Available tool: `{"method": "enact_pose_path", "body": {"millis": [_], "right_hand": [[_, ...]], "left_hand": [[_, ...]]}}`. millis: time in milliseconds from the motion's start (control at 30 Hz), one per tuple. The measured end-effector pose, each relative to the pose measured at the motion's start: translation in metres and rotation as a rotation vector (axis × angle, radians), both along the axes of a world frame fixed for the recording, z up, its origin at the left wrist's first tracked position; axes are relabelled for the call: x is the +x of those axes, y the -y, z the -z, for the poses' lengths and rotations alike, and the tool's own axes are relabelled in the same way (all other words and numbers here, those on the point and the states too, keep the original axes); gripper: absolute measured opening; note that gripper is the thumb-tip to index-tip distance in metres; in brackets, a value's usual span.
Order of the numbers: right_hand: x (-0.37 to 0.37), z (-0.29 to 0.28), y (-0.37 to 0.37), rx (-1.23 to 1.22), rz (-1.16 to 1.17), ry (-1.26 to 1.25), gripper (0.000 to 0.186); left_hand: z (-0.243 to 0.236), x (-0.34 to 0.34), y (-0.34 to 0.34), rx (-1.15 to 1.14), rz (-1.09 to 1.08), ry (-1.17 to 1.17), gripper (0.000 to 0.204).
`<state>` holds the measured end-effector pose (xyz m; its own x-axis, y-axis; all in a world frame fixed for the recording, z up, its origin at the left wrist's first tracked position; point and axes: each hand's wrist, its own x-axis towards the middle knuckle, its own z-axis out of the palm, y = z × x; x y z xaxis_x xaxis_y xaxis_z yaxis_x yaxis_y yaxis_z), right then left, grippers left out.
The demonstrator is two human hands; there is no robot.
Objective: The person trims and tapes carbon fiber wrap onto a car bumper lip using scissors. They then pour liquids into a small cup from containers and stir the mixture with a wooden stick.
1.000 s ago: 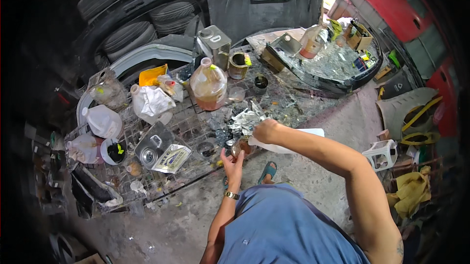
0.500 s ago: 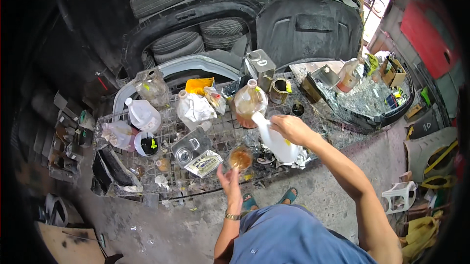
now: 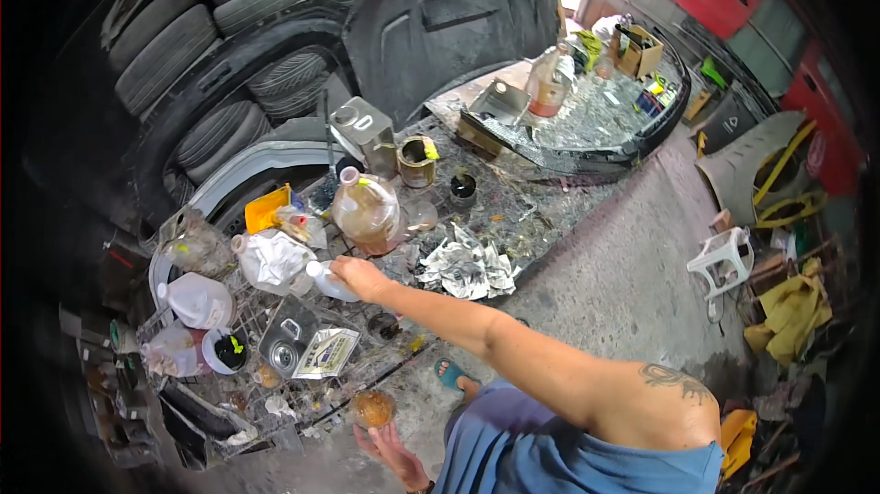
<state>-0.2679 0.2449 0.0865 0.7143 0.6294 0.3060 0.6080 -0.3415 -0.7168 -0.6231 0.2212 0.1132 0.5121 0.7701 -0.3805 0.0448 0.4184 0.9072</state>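
My left hand (image 3: 390, 450) holds a round clear cup of amber-brown liquid (image 3: 374, 409), low in front of the table's near edge. The fingers are under and beside the cup. My right hand (image 3: 364, 279) grips a whitish plastic jug (image 3: 331, 282) near its top, over the middle of the table; my hand and forearm hide part of it. Close by are a jug with a crumpled white cloth (image 3: 277, 257) over it and a big clear jug with brownish liquid (image 3: 368, 219). A flat metal can (image 3: 286, 338) lies beside a printed packet (image 3: 327, 353).
Crumpled newspaper (image 3: 467, 265) lies right of my forearm. Behind are a square metal can (image 3: 364, 135), an open paint tin (image 3: 417, 162) and a dark cup (image 3: 463, 187). White jugs (image 3: 197, 301) and a cup of dark contents (image 3: 225, 350) stand left. A white stool (image 3: 721, 260) is on the floor, right.
My view has swung right. The jug in my right hand has gone from tilted over the table to lower, near the cloth-covered jug. My left hand has drawn the cup toward me.
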Motion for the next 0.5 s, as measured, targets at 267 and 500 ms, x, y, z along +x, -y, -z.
{"method": "enact_pose_path", "body": {"millis": [267, 500], "right_hand": [[0.001, -0.005, 0.016, 0.044, 0.079, -0.127, 0.027], [-0.026, -0.038, 0.194, 1.151, -0.518, -1.681, 0.103]], "left_hand": [[0.011, 0.021, -0.016, 0.012, 0.086, -0.054, 0.063], [0.003, 0.067, -0.011, 0.018, 0.3, 0.147, 0.062]]}}
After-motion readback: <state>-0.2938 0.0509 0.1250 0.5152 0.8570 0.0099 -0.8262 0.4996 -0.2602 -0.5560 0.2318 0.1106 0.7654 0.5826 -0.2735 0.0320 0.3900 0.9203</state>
